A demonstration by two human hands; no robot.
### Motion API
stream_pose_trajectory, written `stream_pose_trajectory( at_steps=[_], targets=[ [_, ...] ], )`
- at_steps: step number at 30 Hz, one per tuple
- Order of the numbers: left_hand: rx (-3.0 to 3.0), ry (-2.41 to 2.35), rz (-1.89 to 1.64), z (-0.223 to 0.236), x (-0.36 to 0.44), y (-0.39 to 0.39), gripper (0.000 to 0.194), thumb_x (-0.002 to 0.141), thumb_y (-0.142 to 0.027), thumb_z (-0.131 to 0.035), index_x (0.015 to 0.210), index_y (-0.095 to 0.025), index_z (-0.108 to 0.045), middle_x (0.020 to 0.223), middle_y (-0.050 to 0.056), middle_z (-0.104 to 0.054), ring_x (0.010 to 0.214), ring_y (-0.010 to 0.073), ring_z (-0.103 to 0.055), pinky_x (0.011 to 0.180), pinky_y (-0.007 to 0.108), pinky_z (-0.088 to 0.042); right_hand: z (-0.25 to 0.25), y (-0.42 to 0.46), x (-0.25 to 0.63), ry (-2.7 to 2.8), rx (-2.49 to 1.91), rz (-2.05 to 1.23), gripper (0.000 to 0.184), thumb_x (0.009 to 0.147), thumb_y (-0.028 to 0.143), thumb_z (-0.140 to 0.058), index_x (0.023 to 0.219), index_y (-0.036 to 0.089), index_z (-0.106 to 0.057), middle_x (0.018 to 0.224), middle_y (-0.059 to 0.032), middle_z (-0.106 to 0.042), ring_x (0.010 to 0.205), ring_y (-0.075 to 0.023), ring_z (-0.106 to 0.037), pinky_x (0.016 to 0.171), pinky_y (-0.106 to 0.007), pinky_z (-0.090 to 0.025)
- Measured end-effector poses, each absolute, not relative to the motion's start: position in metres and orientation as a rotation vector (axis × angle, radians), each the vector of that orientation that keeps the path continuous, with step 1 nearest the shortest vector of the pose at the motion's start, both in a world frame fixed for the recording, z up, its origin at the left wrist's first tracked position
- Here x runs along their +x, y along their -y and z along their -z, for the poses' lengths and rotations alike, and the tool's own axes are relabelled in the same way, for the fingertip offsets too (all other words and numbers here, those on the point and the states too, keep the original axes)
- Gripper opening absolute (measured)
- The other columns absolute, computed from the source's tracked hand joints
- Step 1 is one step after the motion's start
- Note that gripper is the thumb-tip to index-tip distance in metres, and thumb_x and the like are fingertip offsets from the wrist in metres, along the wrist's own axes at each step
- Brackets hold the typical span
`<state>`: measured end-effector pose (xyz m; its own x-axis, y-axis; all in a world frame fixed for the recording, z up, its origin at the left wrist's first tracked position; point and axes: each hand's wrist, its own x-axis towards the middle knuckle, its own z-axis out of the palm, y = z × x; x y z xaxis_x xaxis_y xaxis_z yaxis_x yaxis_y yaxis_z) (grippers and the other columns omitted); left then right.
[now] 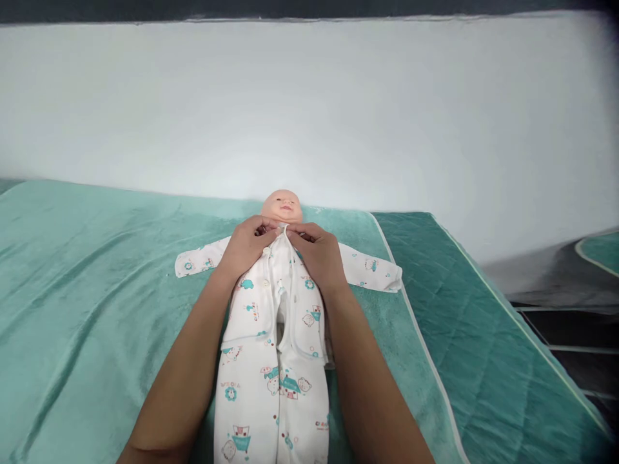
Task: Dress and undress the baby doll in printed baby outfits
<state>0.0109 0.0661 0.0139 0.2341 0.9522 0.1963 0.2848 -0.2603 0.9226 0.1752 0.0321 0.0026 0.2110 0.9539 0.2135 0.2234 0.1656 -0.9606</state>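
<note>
A baby doll (281, 205) lies face up on the bed, its head toward the wall. It wears a white printed baby jacket (307, 312) with both sleeves stretched out sideways, and white printed trousers (249, 403). At the collar, my left hand (250, 241) pinches one front edge of the jacket between thumb and fingers. My right hand (316, 248) pinches the other edge just beside it, the two hands nearly meeting below the doll's chin. Lower down, the jacket's front hangs apart. Small buttons show near my left hand.
A light green blanket (120, 309) with some creases lies under the doll. Its pale edge runs along the right, over a darker green quilted mattress cover (474, 328). Behind the bed stands a white wall (309, 109). Dark slatted rails (575, 328) show at the far right.
</note>
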Motion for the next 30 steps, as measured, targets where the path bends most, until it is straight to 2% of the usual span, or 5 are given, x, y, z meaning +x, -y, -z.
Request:
stream_pose_trajectory(
  at_steps=[6,11,15,22,30],
  targets=[
    [1.704,-1.153,-1.091,-0.016,0.015,-0.067,0.015,0.081,-0.033,-0.067,0.082,-0.018,-0.069,0.082,0.002,-0.07,0.076,0.0153,-0.061,0.073,0.027,-0.046,-0.003,-0.031,0.173,1.276,-1.309,-0.753,0.021,0.08,0.036,-0.067,0.091,0.021,-0.078,0.097,-0.0035,-0.073,0.079,-0.0161,-0.061,0.079,-0.031,-0.051],
    [1.579,-1.18,-1.29,-0.02,0.022,-0.066,0.014,0.084,-0.032,-0.065,0.082,-0.018,-0.068,0.076,0.0,-0.066,0.07,0.013,-0.057,0.068,0.026,-0.044,-0.001,-0.032,0.17,1.253,-1.236,-0.729,0.021,0.08,0.034,-0.067,0.094,0.022,-0.077,0.099,-0.0031,-0.071,0.078,-0.0145,-0.06,0.078,-0.03,-0.051],
    [1.52,-1.186,-1.203,-0.028,0.027,-0.059,0.014,0.084,-0.031,-0.063,0.079,-0.018,-0.066,0.066,-0.002,-0.059,0.06,0.0112,-0.049,0.06,0.025,-0.039,0.002,-0.032,0.17,1.23,-1.185,-0.73,0.022,0.081,0.037,-0.067,0.094,0.022,-0.077,0.099,-0.0032,-0.069,0.081,-0.0151,-0.06,0.077,-0.029,-0.05],
    [1.603,-1.121,-1.127,-0.023,0.027,-0.06,0.014,0.085,-0.032,-0.063,0.082,-0.018,-0.066,0.081,0.001,-0.068,0.075,0.014,-0.058,0.075,0.027,-0.044,0.0,-0.031,0.172,1.264,-1.208,-0.76,0.022,0.081,0.036,-0.067,0.096,0.023,-0.077,0.099,-0.0028,-0.07,0.079,-0.0148,-0.059,0.076,-0.029,-0.049],
    [1.652,-1.117,-1.075,-0.02,0.023,-0.059,0.017,0.088,-0.036,-0.062,0.088,-0.019,-0.063,0.086,0.001,-0.068,0.081,0.0148,-0.06,0.077,0.027,-0.044,-0.005,-0.03,0.173,1.329,-1.3,-0.795,0.022,0.079,0.036,-0.067,0.095,0.02,-0.07,0.098,-0.002,-0.067,0.07,-0.0118,-0.053,0.07,-0.028,-0.045]
  ],
)
